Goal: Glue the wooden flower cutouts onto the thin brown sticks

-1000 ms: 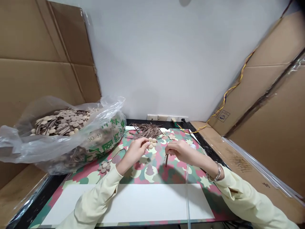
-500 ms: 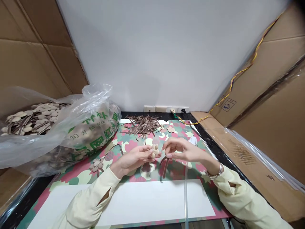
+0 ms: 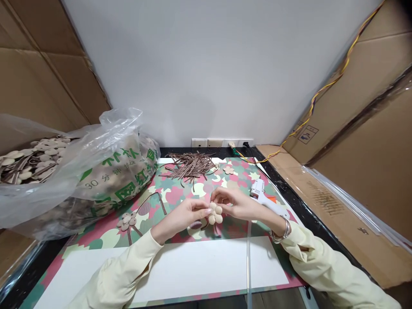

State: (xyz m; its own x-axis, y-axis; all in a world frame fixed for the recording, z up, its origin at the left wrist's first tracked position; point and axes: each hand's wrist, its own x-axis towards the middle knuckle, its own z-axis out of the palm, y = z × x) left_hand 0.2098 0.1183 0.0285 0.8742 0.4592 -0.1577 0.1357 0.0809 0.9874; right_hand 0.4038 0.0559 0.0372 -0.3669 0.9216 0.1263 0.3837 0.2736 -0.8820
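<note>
Between my hands is a small beige flower with rounded petals, its face toward me. My left hand pinches it at its left edge with thumb and fingers. My right hand is closed at the flower's upper right, its fingertips partly behind the petals. A brown strip hangs below the flower; its upper part is hidden behind it. To the left on the patterned mat lies another flower with brown strips attached. Right of my right hand rests a white glue gun with a clear glue stick.
A pile of brown strips lies at the back, with a single flower beside it. A clear plastic bag full of flower pieces stands left. White paper covers the front. Cardboard and a yellow cable flank the right.
My right hand has moved left, bringing the strip to the back of the flower. The flower has turned to face me and sits slightly lower. The glue gun shows more fully.
</note>
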